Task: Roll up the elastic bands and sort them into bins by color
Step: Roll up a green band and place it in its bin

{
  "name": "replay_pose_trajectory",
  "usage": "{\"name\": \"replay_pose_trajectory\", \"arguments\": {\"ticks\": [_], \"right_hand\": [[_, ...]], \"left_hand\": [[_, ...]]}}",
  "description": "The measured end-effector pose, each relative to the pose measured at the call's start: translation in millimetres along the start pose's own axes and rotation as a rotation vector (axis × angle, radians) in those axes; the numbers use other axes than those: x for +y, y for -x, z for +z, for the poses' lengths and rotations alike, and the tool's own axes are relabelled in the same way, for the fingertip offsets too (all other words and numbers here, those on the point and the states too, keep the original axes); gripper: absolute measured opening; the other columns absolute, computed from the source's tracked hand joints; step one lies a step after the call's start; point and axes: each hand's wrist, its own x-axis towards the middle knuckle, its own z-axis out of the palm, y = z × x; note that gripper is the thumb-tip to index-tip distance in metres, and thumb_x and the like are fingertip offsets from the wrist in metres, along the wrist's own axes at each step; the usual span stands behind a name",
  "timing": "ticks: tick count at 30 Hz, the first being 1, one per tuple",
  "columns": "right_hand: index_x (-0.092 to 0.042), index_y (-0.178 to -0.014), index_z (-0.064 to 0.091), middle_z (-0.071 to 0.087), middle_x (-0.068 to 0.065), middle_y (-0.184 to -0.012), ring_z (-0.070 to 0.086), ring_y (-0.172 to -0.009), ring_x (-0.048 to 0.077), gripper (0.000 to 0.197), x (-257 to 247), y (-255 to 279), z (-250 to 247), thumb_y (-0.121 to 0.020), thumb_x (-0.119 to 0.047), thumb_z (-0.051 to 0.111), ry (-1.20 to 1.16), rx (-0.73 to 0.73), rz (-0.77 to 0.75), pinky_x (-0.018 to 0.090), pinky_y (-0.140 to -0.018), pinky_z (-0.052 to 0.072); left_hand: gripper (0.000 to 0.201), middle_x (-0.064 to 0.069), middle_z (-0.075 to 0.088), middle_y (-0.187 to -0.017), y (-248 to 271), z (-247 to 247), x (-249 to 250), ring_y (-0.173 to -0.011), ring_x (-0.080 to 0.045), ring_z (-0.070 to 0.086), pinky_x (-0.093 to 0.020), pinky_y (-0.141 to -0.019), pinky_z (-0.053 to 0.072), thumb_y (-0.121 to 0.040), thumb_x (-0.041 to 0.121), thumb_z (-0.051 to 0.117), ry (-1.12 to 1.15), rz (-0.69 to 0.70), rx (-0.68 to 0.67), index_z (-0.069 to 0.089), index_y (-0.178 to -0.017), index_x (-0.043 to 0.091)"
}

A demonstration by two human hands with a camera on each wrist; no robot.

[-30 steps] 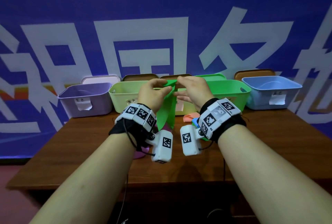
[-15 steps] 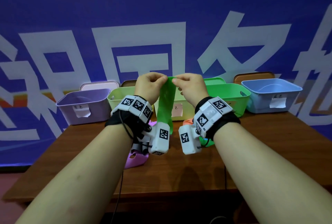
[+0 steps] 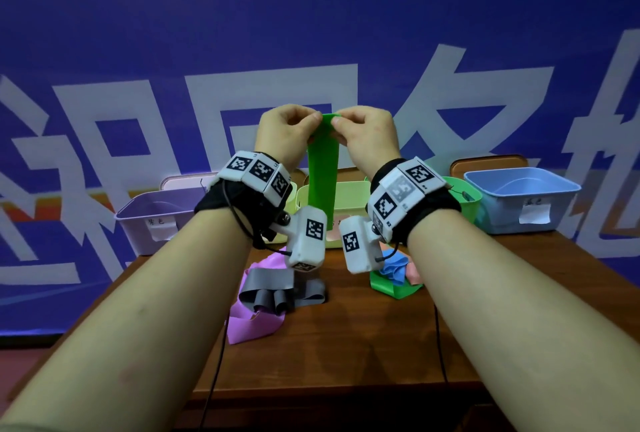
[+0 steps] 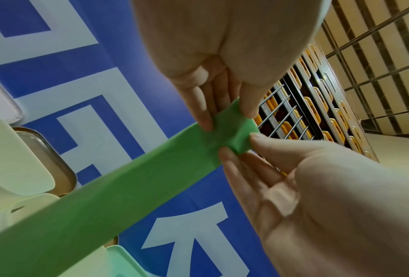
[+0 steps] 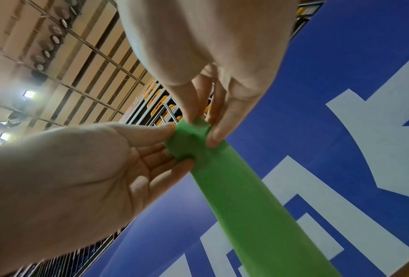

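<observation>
Green band (image 3: 323,168) hangs straight down from both hands, held up at about head-camera centre, above the table (image 3: 346,345) and in front of the row of bins. Left hand (image 3: 285,135) and right hand (image 3: 369,135) sit side by side at the same height, knuckles toward the camera, each pinching the band's top edge between thumb and fingertips; the wrist views show the fingers (image 4: 204,114) curled onto a short fold or first turn at that end, with the other fingers loosely bent and nothing else held. The relation that matters: the long axis runs vertically, from the pinch down between the two wrists toward the pale green bin (image 3: 346,196), so the free length lies below and slightly beyond the hands, and neither hand is nearer to it than the other. Rolling, as I judge it, has only begun, and the turns would need to travel down that hanging length while both pinches keep the edges level, or the roll will skew. The brighter green bin (image 3: 464,192) stands just right of the right wrist. On the table, still loose, lie a grey band (image 3: 273,288), a pink band (image 3: 252,324), another green one (image 3: 394,288) and a blue band (image 3: 394,267).
</observation>
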Motion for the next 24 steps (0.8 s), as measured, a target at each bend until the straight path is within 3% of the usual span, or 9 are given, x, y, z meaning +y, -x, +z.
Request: {"name": "replay_pose_trajectory", "arguments": {"ticks": [4,6,8,11,14,17,20,21,24], "right_hand": [[-0.016,-0.080,0.064,0.065,0.001,-0.074,0.065,-0.052,0.012,0.015,-6.9,-0.7,-8.8,-0.093,-0.017,0.057,0.174,-0.052,0.040,0.020,-0.047,0.048],[-0.018,-0.075,0.063,0.067,0.003,-0.078,0.068,-0.060,0.016,0.018,-9.2,1.3,-9.9,-0.092,-0.017,0.057,0.184,-0.031,0.040,0.026,-0.054,0.055],[-0.016,-0.075,0.062,0.068,0.008,-0.084,0.070,-0.067,0.023,0.018,-5.9,3.5,-9.0,-0.093,-0.015,0.056,0.226,-0.049,0.079,0.033,-0.060,0.059],[-0.014,-0.075,0.062,0.068,0.009,-0.086,0.069,-0.077,0.028,0.020,2.7,11.0,-10.9,-0.093,-0.014,0.053,0.191,0.033,0.103,0.037,-0.066,0.059],[-0.011,-0.096,0.066,0.067,0.009,-0.103,0.064,-0.101,0.028,0.023,12.5,17.8,-15.3,-0.096,-0.030,0.052,0.216,-0.041,0.222,0.039,-0.087,0.054],[-0.006,-0.096,0.065,0.068,0.010,-0.100,0.066,-0.099,0.031,0.021,29.2,10.9,-20.0,-0.094,-0.022,0.052,0.136,0.064,0.262,0.039,-0.084,0.055],[-0.006,-0.098,0.061,0.065,0.006,-0.096,0.064,-0.098,0.027,0.024,38.5,18.6,-22.9,-0.095,-0.028,0.052,0.322,-0.009,0.255,0.032,-0.076,0.051],[-0.005,-0.096,0.061,0.065,0.007,-0.096,0.064,-0.095,0.027,0.019,33.5,21.4,-25.5,-0.094,-0.022,0.051,0.151,0.095,0.304,0.033,-0.077,0.052],[-0.004,-0.090,0.062,0.065,0.009,-0.093,0.064,-0.086,0.026,0.011,39.6,18.9,-23.7,-0.091,-0.010,0.053,0.378,0.088,0.237,0.036,-0.077,0.055]], "left_hand": [[0.016,-0.005,0.066,-0.079,5.9,1.0,6.6,-0.075,-0.017,0.066,-0.030,-0.074,0.058,-0.093,0.012,0.058,0.054,-0.086,-0.067,0.063,-0.078,0.013],[0.016,-0.006,0.065,-0.080,10.3,2.2,9.5,-0.073,-0.015,0.065,-0.025,-0.069,0.059,-0.094,0.012,0.057,0.077,-0.118,-0.091,0.061,-0.079,0.011],[0.014,-0.011,0.067,-0.089,14.8,4.2,10.0,-0.084,-0.022,0.067,-0.034,-0.078,0.058,-0.094,0.014,0.057,0.072,-0.142,-0.106,0.062,-0.081,0.011],[0.016,-0.012,0.065,-0.110,22.4,4.9,8.0,-0.101,-0.024,0.063,-0.035,-0.077,0.057,-0.095,0.023,0.057,0.031,-0.183,-0.084,0.064,-0.101,0.010],[0.022,-0.009,0.065,-0.113,25.9,0.0,3.1,-0.102,-0.021,0.060,-0.031,-0.074,0.054,-0.095,0.028,0.056,0.003,-0.187,-0.040,0.062,-0.108,0.011],[0.021,-0.010,0.066,-0.110,30.4,-3.1,-0.6,-0.103,-0.023,0.063,-0.034,-0.078,0.055,-0.095,0.028,0.056,-0.018,-0.217,-0.063,0.062,-0.107,0.013],[0.018,-0.011,0.066,-0.112,33.0,-4.0,-8.9,-0.102,-0.023,0.064,-0.037,-0.082,0.057,-0.094,0.029,0.057,-0.030,-0.244,-0.080,0.060,-0.105,0.016],[0.019,-0.010,0.066,-0.113,33.5,-3.4,-12.0,-0.101,-0.021,0.064,-0.035,-0.081,0.057,-0.094,0.030,0.057,-0.030,-0.257,-0.091,0.060,-0.106,0.016],[0.029,-0.006,0.064,-0.116,32.3,-4.1,-24.5,-0.102,-0.017,0.063,-0.029,-0.075,0.055,-0.093,0.034,0.059,-0.034,-0.278,-0.121,0.060,-0.115,0.016]]}}
